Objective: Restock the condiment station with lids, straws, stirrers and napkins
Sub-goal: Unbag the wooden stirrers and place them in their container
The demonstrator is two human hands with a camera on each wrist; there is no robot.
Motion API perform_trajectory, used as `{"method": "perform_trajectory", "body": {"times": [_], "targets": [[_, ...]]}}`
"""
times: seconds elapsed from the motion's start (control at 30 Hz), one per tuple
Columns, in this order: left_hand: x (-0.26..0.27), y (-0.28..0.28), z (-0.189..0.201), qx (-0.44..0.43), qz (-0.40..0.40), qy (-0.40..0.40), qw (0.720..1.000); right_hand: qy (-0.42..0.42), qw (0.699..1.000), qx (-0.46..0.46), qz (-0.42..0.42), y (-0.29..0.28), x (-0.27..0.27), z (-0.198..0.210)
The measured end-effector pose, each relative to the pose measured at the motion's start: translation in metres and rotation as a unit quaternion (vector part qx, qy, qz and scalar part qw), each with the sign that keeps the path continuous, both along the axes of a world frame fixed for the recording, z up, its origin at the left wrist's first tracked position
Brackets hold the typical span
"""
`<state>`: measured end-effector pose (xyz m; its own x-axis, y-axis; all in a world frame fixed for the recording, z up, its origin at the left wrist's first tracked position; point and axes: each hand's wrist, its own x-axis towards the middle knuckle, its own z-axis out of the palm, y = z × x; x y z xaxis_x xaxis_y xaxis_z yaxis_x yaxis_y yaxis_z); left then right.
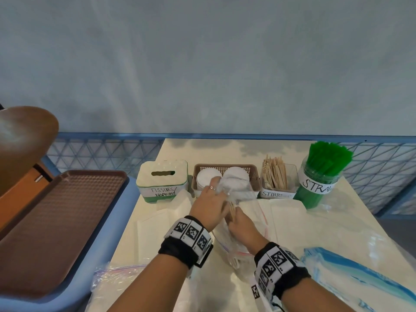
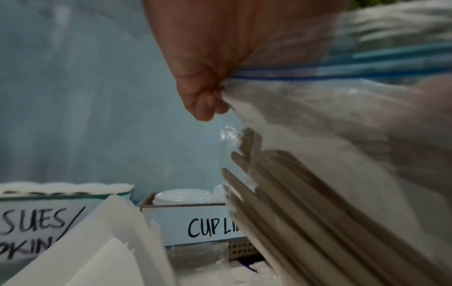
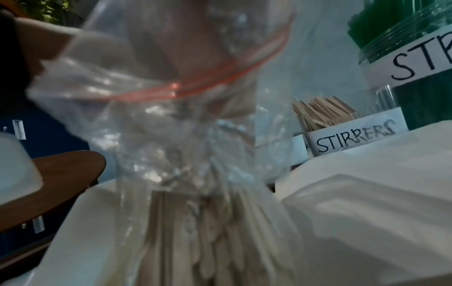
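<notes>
1. Along the back of your tabletop (image 1: pixel 236 154), from 10 to 2 o'clock, stand the napkin box (image 1: pixel 162 180), lid basket (image 1: pixel 225 168), stirrer holder (image 1: pixel 278 184) and straw jar (image 1: pixel 319 179).
2. The bag of stirrers (image 2: pixel 318 193) sits at 12 o'clock, just before the lid basket.
3. Loose napkins (image 1: pixel 288 210) lie before the stirrer holder, at 1 o'clock.
4. The tray (image 1: pixel 58 221) lies off the tabletop at 9 o'clock.

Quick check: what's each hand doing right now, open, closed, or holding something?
Left hand: closed, pinching the top edge of the clear zip bag of wooden stirrers.
Right hand: closed around the same bag lower down.
</notes>
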<state>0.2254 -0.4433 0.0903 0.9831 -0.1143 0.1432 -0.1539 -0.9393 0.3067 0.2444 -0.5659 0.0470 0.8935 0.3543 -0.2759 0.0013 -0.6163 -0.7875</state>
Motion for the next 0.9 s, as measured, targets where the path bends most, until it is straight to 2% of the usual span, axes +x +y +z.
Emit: {"method": "perform_trajectory", "body": {"times": [0.1, 0.2, 0.37, 0.53, 0.67, 0.77, 0.9], "targets": [[0.005, 0.010, -0.001, -0.022, 0.043, 0.022, 0.999, 0.021, 0.999, 0.023, 0.012, -0.002, -0.005, 0.002], [0.007, 0.018, 0.000, -0.080, 0.067, 0.059, 0.993, 0.018, 0.999, 0.033, 0.028, -0.005, -0.010, 0.002], [0.006, 0.024, -0.004, -0.157, 0.129, 0.088, 0.975, 0.033, 0.985, 0.166, 0.041, -0.008, -0.019, 0.012], [0.008, 0.027, -0.011, -0.144, 0.166, 0.109, 0.969, 0.076, 0.969, 0.235, 0.023, -0.011, -0.018, 0.016], [0.009, 0.028, -0.015, -0.114, 0.167, 0.124, 0.971, 0.072, 0.953, 0.293, -0.007, -0.011, -0.013, 0.027], [0.008, 0.027, -0.020, -0.097, 0.167, 0.113, 0.975, 0.070, 0.928, 0.366, -0.035, -0.013, -0.009, 0.040], [0.006, 0.030, -0.026, -0.086, 0.170, 0.122, 0.974, 0.109, 0.854, 0.491, -0.130, -0.018, 0.001, 0.049]]}}
